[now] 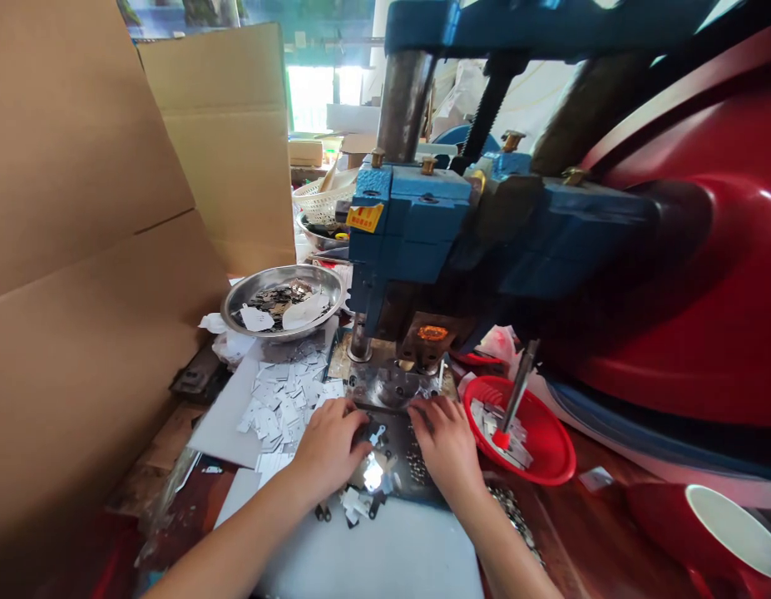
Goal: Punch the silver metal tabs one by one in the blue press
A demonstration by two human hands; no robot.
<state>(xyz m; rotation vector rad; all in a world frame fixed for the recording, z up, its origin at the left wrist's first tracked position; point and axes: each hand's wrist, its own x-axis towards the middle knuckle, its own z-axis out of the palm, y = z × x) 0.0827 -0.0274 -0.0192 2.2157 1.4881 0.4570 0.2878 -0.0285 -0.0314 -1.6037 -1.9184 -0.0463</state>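
My left hand (333,445) rests at the left front edge of the steel die (391,384) under a blue press. Its fingers are bent, with the thumb apart from them and nothing visible between. My right hand (448,449) is at the die's right front edge, thumb and fingers drawn together. Whatever they may pinch is hidden. Between the hands lies a dark metal plate (397,445) with small shiny stamped metal parts (373,472) on it. Several more flat metal pieces (355,504) lie at its front edge.
The press head (410,220) hangs over the die, beside a large red wheel (697,249). Flat metal pieces (285,408) spread at left, before a steel bowl (285,333). A red basket (551,441) and red mug (672,524) are at right. Cardboard (235,150) stands at left.
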